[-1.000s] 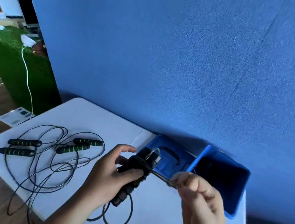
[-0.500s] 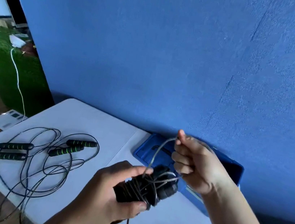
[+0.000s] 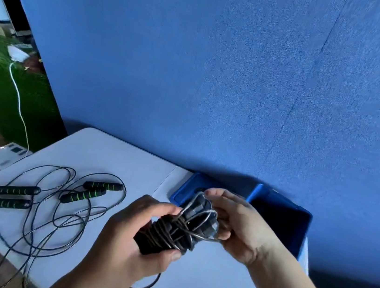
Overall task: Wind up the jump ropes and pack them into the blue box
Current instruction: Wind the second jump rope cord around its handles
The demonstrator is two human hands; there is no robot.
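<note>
Head view: cord-wound black jump rope (image 3: 171, 236)

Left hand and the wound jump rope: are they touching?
Touching. The head view shows the left hand gripping the wound jump rope, with its fingers over the bundle and its thumb under it.

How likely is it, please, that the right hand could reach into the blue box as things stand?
Probably yes: the right hand is just beside the blue box, whose top is open, though its grip is on the rope.
</note>
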